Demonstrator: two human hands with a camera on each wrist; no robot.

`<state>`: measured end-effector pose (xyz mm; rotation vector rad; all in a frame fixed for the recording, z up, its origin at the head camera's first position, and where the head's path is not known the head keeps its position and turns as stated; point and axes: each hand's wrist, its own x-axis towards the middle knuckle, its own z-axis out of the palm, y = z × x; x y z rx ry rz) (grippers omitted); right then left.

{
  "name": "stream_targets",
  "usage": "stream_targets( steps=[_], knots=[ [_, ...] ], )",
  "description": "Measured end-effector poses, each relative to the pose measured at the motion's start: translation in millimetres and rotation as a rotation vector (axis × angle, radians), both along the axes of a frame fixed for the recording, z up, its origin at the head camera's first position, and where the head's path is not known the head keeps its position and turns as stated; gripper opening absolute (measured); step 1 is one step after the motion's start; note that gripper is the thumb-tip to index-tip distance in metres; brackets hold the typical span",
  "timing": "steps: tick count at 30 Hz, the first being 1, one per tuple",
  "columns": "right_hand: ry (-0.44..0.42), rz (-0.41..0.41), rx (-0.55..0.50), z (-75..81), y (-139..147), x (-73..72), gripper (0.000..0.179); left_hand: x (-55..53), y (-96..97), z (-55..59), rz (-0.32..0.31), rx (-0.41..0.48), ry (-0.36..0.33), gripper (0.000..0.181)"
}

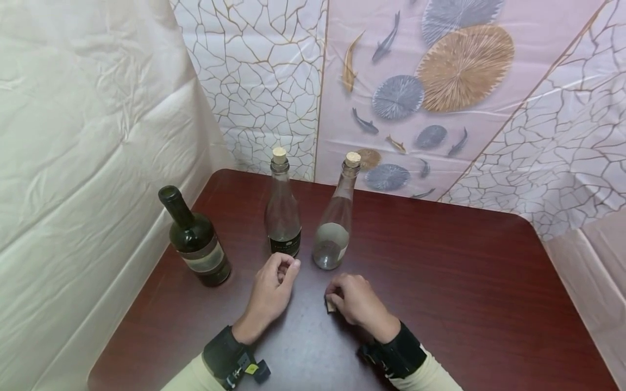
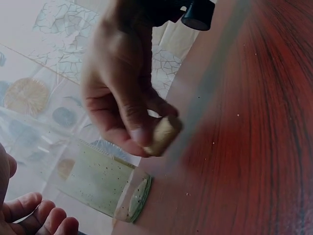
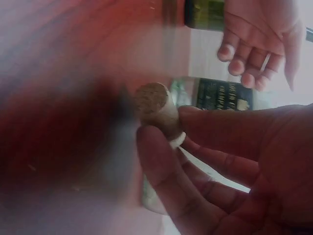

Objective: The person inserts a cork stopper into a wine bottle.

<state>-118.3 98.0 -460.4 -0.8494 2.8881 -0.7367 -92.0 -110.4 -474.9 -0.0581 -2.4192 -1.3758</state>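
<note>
A cork (image 3: pixel 152 99) is pinched between the thumb and fingers of my right hand (image 1: pixel 359 301), just above the table at the front centre. My left hand (image 1: pixel 270 288) hovers to its left with loosely bent fingers and nothing in them. Right behind the left hand stands a clear bottle (image 1: pixel 282 214) with a black label and a cork in its neck. Beside it, behind the right hand, another corked clear bottle (image 1: pixel 337 217) carries a pale label. At the left, a dark green bottle (image 1: pixel 195 236) shows a bare mouth with no cork.
The dark red wooden table (image 1: pixel 440 260) runs up to a patterned sheet (image 1: pixel 274 70) at the back. A pale cloth (image 1: pixel 98 163) hangs along its left side. Straps with small cameras sit on both wrists.
</note>
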Motion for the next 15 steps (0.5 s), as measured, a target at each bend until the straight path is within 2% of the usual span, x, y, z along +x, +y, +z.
stream_targets(
  steps=[3,6,10,13,15],
  knots=[
    [0.046,-0.04,-0.079,8.2,0,0.3,0.003,-0.9,3.2,2.4,-0.035,0.081,-0.047,0.025],
    [0.075,-0.065,-0.184,17.5,-1,1.5,0.005,-3.5,8.0,2.4,-0.136,0.284,-0.141,0.026],
    [0.097,-0.079,-0.29,25.8,-3,3.9,0.006,-5.9,14.7,-0.6,-0.28,0.617,-0.325,0.03],
    [0.13,-0.093,-0.353,27.6,-4,4.9,0.007,-4.9,17.9,-2.5,-0.371,0.791,-0.445,0.035],
    [0.159,-0.1,-0.391,28.0,-4,5.2,0.007,-3.5,19.8,-3.0,-0.438,0.869,-0.493,0.038]
  ],
)
